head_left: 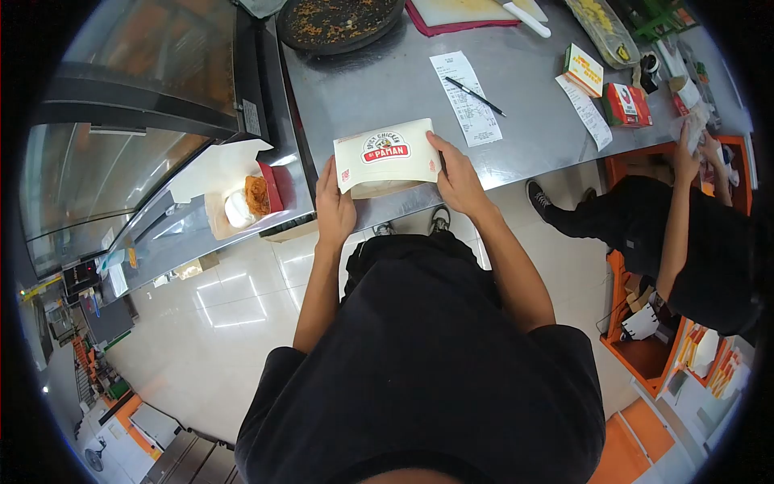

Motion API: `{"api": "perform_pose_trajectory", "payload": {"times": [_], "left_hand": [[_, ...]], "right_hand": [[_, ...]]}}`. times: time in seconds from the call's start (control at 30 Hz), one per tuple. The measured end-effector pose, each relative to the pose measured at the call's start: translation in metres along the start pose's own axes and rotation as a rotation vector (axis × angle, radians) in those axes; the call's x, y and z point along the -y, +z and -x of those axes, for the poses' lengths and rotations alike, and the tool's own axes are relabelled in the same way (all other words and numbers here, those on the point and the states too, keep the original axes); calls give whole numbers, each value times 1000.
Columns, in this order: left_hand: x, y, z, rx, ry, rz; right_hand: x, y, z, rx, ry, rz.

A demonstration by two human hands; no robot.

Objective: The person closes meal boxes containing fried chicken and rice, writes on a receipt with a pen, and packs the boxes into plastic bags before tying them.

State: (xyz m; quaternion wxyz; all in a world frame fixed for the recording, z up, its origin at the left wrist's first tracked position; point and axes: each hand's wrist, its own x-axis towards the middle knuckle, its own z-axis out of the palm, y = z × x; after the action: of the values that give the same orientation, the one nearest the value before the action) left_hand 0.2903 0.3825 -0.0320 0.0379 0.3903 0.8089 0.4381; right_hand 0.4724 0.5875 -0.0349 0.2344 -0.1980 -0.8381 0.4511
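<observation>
Both my hands grip a white cardboard food box (389, 171) with a red and black printed logo, at the front edge of the steel counter. My left hand (335, 203) is closed on its left side, and my right hand (459, 173) holds the right side with the thumb near the top corner. The box's inside is hidden from view. To the left, an open box (275, 187) holds fried chicken (256, 195) beside a white rounded mound (239, 209), perhaps rice.
A receipt (476, 113) with a black pen (476, 96) lies on the steel counter (355, 89). Behind are a dark round pan (339, 24) and a white-handled knife (528, 19). Red boxes (628, 105) stand at right, near a co-worker (685, 226). A glass cabinet (145, 121) rises at left.
</observation>
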Motion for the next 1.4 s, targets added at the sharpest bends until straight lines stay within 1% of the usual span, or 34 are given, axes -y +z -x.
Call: {"api": "perform_pose_trajectory", "payload": {"times": [0.03,0.07,0.13,0.17,0.23,0.27,0.33,0.37,0.43,0.47,0.53,0.57,0.63,0.67,0.7,0.77,0.8,0.83,0.9,0.93,1.0,1.03,1.1,1.13,1.17,1.23,1.37,1.4], "left_hand": [[-1,-1,0,-16,35,-93],[-3,-3,-1,-19,32,-92],[-10,-11,-4,76,-114,-46],[-16,-17,-6,75,-118,-45],[-26,-26,-11,198,-180,19],[-25,-29,-11,197,-185,20],[-24,-35,-13,349,-171,124],[-27,-38,-16,343,-176,124],[-33,-50,-20,486,-104,162],[-24,-46,-22,446,18,114],[-25,-40,-22,434,-222,168],[-32,-36,-25,421,-360,175],[-28,-20,-19,316,-262,181],[-19,-12,-14,274,-197,178],[-9,-8,-8,264,-210,171],[-1,-5,0,214,-36,91],[3,-4,1,228,-43,146],[0,-6,2,229,-51,150],[-5,-9,-5,236,-20,92],[-8,-12,-11,231,-22,95],[-10,-27,-24,384,305,-480],[-8,-32,-29,382,291,-485],[-4,-36,-39,515,382,-306],[-4,-40,-44,531,413,-282],[-2,-43,-50,527,413,-287],[-1,-44,-58,596,475,-265],[6,-38,-67,625,525,-241],[8,-37,-68,612,531,-270]], "right_hand": [[0,0,-1,11,19,-1],[0,-1,-2,15,18,0],[0,-2,-2,6,-29,6],[2,-4,-1,10,-28,7],[5,-9,-2,79,34,-21],[5,-12,-3,83,35,-20],[5,-21,-5,212,53,-149],[7,-26,-7,219,51,-149],[15,-35,-14,320,233,-360],[20,-32,-18,342,218,-370],[33,-16,-21,228,473,-162],[36,-2,-19,256,455,-177],[32,23,-9,-43,383,-15],[30,26,-7,-36,298,-1],[21,27,-5,-20,294,-8],[7,24,-1,51,320,114],[3,22,-3,53,213,153],[7,16,-5,60,217,155],[13,5,-14,217,296,142],[12,3,-15,220,293,146],[11,6,-16,-49,-111,402],[16,1,-21,-37,-115,394],[33,-17,-37,439,-301,678],[30,-19,-43,477,-295,612],[30,-20,-49,474,-300,611],[35,-26,-55,546,-299,569],[47,-29,-66,590,-280,687],[44,-27,-67,567,-338,670]]}}
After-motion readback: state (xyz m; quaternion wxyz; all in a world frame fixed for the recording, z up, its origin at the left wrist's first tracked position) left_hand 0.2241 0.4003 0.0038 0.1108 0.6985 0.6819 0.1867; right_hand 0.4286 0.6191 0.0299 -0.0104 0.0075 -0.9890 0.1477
